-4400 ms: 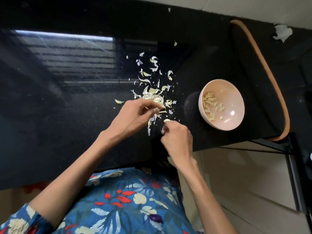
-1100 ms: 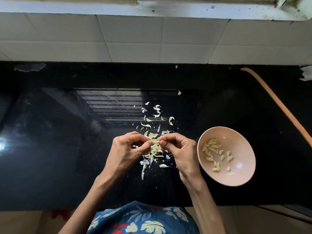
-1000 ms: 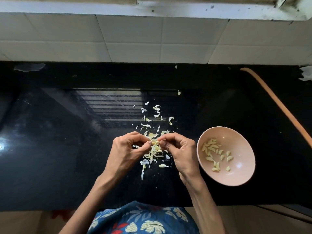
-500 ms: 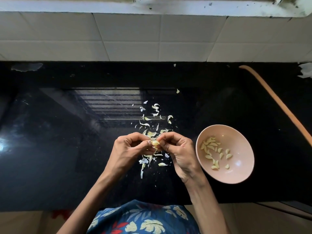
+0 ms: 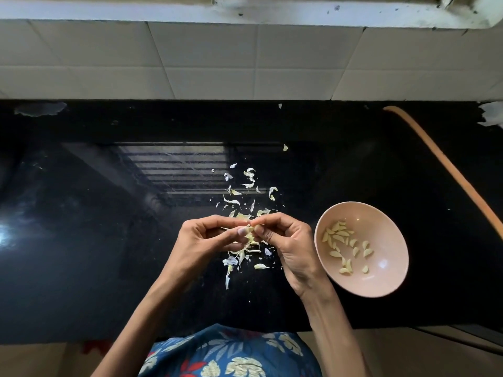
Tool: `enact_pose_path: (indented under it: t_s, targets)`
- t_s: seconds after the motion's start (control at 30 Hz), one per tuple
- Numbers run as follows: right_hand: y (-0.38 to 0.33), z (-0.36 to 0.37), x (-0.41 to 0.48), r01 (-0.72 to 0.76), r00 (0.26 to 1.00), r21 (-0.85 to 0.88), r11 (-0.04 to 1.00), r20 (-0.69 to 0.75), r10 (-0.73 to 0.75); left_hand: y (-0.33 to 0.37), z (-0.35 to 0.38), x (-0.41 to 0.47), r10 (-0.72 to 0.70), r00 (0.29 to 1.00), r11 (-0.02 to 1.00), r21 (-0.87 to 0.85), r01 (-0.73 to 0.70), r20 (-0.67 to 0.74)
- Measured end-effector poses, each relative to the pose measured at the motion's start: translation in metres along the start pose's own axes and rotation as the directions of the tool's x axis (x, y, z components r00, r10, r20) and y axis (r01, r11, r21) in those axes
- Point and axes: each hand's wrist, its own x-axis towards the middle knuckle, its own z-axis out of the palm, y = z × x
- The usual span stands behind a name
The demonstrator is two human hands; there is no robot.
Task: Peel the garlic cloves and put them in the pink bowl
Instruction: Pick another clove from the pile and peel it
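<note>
Black glossy stone surface (image 5: 81, 268), speckled. Behind it, a wall of off-white square tiles (image 5: 206, 58) with a grimy white ledge (image 5: 245, 9) along the top. The surface mirrors a slatted window or vent (image 5: 174, 170), with a bright glare spot (image 5: 4, 236) at the far left. A pale patch (image 5: 38, 108) sits at back left and a white scrap (image 5: 494, 115) at back right. An orange curved strip (image 5: 446, 164) runs down the right side; can't tell if it's hose or trim. Beige floor (image 5: 408, 355) below the front edge.
</note>
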Motion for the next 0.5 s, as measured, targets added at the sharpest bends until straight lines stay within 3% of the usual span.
enact_pose_path:
  t_s: [0.23, 0.5]
  targets:
    - [0.0, 0.0022, -0.0005, -0.059, 0.998, 0.095, 0.994, -0.009, 0.06, -0.0013, -0.0042, 0.0015, -0.086, 0.996, 0.992, -0.092, 0.085, -0.005]
    - [0.0018, 0.0052, -0.0023, 0.054, 0.999, -0.05, 0.997, -0.003, -0.055, -0.005, -0.0036, 0.0063, -0.227, 0.974, 0.967, -0.124, 0.224, -0.009]
